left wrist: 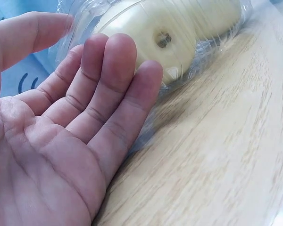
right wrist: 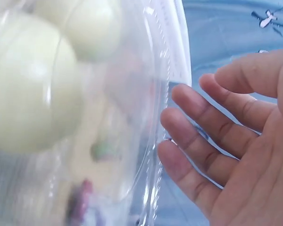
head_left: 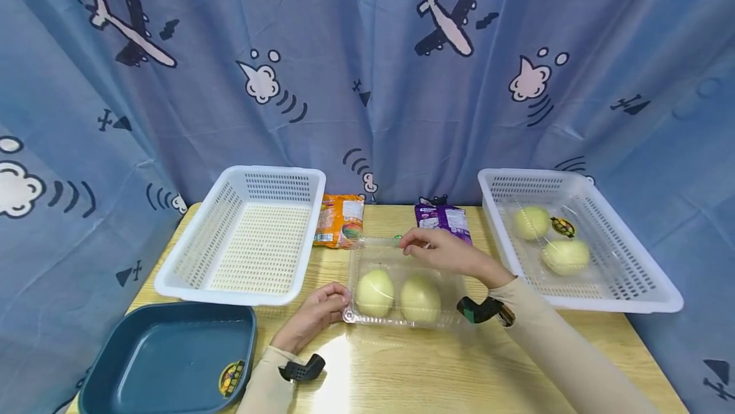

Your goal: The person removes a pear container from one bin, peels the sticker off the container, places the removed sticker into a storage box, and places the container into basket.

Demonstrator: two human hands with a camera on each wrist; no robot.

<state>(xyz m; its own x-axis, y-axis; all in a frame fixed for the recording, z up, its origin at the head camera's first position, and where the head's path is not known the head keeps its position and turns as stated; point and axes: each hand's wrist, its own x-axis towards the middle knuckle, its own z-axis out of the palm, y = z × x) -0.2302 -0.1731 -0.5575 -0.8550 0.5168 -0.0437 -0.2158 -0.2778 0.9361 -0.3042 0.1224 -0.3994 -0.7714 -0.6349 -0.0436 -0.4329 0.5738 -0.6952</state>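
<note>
Left hand (head_left: 316, 313), right hand (head_left: 446, 252): both relaxed, unclenched, by clear box (head_left: 373, 256) | wood-grained table (head_left: 402, 372) | blue airplane-print curtain (head_left: 344, 18) behind

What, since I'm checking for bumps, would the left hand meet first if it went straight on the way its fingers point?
The left hand would likely meet the clear plastic box at its near left corner, perhaps touching now; a pale fruit sits just inside.
</note>
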